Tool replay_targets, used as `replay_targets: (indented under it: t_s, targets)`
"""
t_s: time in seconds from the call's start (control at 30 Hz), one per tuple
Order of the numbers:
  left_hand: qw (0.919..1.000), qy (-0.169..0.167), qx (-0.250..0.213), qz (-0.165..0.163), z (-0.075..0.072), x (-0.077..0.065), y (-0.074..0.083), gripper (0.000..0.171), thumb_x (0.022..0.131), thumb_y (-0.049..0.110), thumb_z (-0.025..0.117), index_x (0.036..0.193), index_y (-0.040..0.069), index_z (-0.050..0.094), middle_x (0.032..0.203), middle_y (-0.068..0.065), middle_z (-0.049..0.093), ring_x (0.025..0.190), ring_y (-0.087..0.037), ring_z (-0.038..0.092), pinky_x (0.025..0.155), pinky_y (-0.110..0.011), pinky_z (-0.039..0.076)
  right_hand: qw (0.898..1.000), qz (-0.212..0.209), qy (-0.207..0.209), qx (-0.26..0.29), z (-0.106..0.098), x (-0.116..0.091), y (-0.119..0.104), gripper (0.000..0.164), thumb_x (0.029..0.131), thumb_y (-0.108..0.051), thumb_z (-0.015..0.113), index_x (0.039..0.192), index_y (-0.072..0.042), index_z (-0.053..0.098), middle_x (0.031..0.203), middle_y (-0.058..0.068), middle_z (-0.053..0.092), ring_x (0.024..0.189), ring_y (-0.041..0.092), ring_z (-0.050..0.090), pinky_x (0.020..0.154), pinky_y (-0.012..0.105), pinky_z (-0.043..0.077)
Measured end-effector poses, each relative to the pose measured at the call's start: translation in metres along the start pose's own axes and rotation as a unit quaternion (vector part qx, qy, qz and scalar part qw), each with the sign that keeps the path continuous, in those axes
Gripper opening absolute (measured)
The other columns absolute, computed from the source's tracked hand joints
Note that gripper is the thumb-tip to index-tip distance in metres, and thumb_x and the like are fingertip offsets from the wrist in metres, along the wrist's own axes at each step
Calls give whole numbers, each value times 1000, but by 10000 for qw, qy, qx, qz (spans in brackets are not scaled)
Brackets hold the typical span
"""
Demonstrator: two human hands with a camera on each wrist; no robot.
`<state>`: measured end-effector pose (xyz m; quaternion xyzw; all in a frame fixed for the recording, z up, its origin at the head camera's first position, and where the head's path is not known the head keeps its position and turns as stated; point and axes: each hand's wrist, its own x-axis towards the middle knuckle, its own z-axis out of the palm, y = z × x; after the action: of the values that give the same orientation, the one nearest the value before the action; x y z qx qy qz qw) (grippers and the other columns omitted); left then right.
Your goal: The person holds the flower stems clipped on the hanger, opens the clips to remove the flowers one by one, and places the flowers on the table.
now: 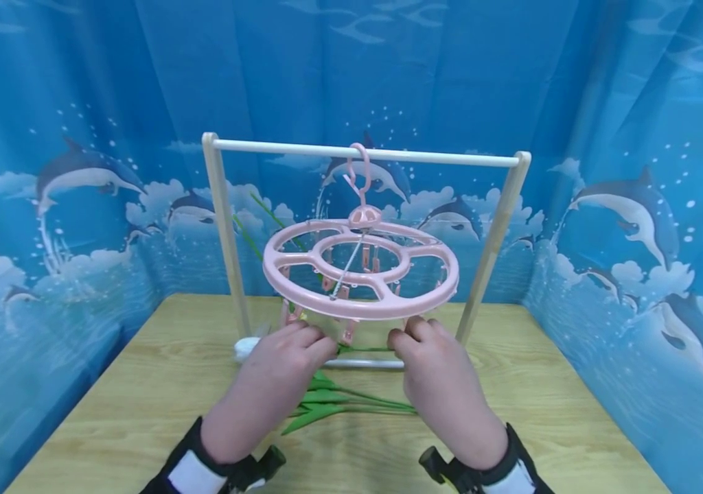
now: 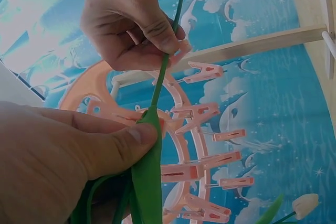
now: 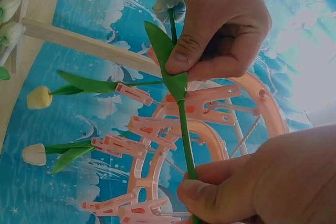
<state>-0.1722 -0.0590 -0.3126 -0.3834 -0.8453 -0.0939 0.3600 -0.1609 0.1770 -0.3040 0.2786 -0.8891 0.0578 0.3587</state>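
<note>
A pale-headed artificial tulip (image 3: 184, 124) is stretched between my two hands, under the front rim of a pink round clip hanger (image 1: 360, 309). My left hand (image 1: 292, 360) pinches it at the green leaf, with the bloom (image 3: 169, 7) sticking out beyond the fingers. Farther along, my right hand (image 1: 438, 363) pinches the thin stem between thumb and fingers. In the left wrist view, a pink clip shows right beside the right fingertips; whether they touch it I cannot tell. Two tulips, one yellow (image 3: 39, 98) and one white (image 3: 34, 154), hang from other pink clips.
The hanger hooks over the white bar (image 1: 438, 156) of a wooden stand (image 1: 493, 247). More tulips with green leaves (image 1: 323, 398) lie on the wooden table (image 1: 160, 405) below my hands. Dolphin-printed curtains (image 1: 642, 213) enclose the back and sides.
</note>
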Motion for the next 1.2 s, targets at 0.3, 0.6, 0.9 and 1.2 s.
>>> replay_targets:
  t_s: [0.3,0.6,0.9,1.2]
  targets:
    - [9998,-191,85,-53,1,1,0,15,81,6,80,89,17,74,86,5,71,80,-9,64,75,-25,57,9994,212,-263,26,3,1,0,36,67,19,72,84,-13,74,83,-2,63,68,16,47,59,25,47]
    - [9989,-440,162,-88,4,0,-2,16,82,7,80,91,19,75,87,6,71,79,-9,64,74,-24,56,9990,224,-382,-26,8,1,-1,34,67,18,73,83,-13,75,81,-2,61,69,15,51,57,25,48]
    - [9978,-624,117,-184,8,-3,-1,19,81,6,79,94,19,75,88,5,72,81,-9,65,75,-25,57,9983,252,-502,-139,14,0,-2,29,72,13,76,87,-12,78,81,0,65,72,18,59,62,28,55]
    - [9967,-761,71,-271,8,-1,-1,19,83,8,79,97,21,75,88,7,71,78,-6,62,72,-22,56,9977,297,-609,-73,16,2,0,29,72,12,77,88,-12,78,82,-1,65,78,18,62,66,27,56]
